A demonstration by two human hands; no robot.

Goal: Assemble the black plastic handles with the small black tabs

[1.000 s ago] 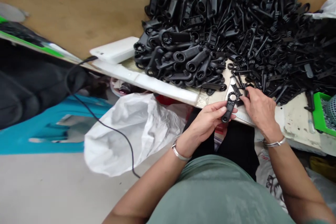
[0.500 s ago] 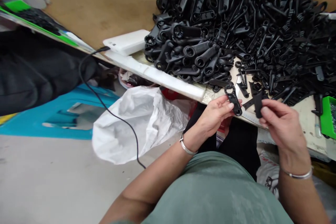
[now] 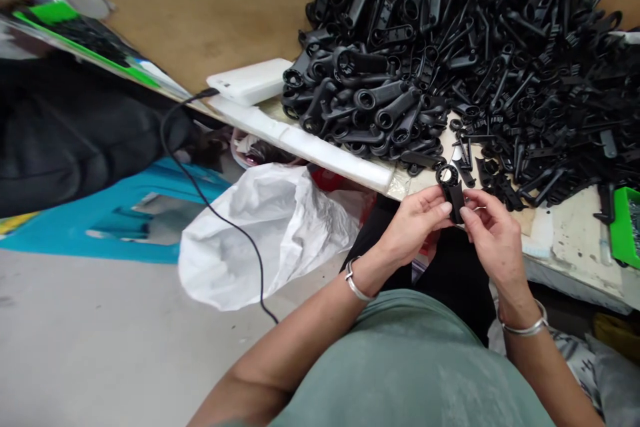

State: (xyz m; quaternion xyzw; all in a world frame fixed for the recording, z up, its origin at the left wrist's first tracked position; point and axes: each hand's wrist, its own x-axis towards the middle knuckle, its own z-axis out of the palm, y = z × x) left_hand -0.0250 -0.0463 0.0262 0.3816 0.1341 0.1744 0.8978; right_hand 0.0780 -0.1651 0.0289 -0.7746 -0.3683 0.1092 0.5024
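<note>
Head view: before the pile (image 3: 470, 60), our left fingers (image 3: 439, 213) hold a ringed part (image 3: 451, 189), half-hidden. Our right fingers (image 3: 473, 223) pinch a strip (image 3: 457, 204).

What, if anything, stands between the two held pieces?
Nothing visible: the flat piece in the right grip overlaps the ringed piece in the left grip in view; whether they touch, I can't tell.

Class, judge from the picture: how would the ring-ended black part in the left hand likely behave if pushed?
The ring-ended black part is probably stiff, showing no sag in the left hand. Its open ring suggests lightness. Its elongated shape would likely slide rather than roll.
</note>
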